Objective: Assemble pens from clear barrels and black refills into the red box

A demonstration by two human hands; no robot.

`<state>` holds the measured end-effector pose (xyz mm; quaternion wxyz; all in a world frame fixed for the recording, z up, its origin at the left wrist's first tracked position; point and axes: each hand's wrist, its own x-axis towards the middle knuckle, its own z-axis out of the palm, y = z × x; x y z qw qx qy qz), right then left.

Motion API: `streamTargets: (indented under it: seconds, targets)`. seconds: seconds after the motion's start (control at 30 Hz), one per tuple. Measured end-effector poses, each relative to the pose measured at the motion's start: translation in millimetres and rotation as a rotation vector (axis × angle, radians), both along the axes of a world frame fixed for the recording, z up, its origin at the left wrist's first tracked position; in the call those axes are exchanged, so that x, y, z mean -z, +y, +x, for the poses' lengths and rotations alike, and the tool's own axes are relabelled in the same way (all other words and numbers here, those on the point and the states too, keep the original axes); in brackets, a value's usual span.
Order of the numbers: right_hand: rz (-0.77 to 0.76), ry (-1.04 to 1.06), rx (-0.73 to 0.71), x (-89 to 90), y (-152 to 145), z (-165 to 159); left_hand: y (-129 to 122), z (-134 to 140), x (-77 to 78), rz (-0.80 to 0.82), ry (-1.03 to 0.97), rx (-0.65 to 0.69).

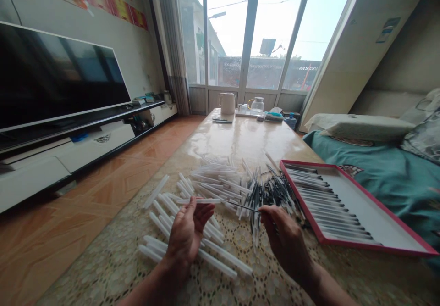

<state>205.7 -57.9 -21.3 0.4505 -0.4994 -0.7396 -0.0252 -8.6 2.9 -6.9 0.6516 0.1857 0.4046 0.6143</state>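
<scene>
My left hand pinches a whitish, translucent pen barrel between thumb and fingers, holding it roughly level above the table. In my right hand is a thin dark pen refill, gripped near its right end. Its left tip points at the barrel's right end; I cannot tell whether it is inside. Several loose pale barrels lie beneath and around my left hand, with a heap of more barrels beyond. A pile of black-ended refills lies just past my right hand.
To the right, a shallow red-rimmed box holds a row of pens. A kettle, a glass jug and a tissue pack stand at the table's far end. A sofa flanks it on the right.
</scene>
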Motion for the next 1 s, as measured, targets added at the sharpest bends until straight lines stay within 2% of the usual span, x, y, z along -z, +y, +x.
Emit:
streamTargets:
  seconds: [0.1,0.3,0.63,0.87,1.0]
  targets:
    - [-0.014,-0.009,-0.013,0.3,-1.1,-0.7,0.6,-0.7,-1.4,-0.005,-0.006,-0.027]
    - [-0.047,-0.017,0.006,3.3,-2.2,-0.4,-2.3,0.6,0.6,0.003,-0.007,0.032]
    - [-0.033,-0.007,0.011,5.4,-3.2,-0.7,-4.1,1.9,-1.4,0.008,0.02,0.03]
    - [-0.056,0.025,-0.005,1.6,-3.0,-0.9,-8.5,4.3,-3.3,0.045,0.033,0.118]
    - [-0.145,0.077,-0.06,0.1,-8.0,-11.9,-14.7,9.7,2.7,0.072,0.058,0.301]
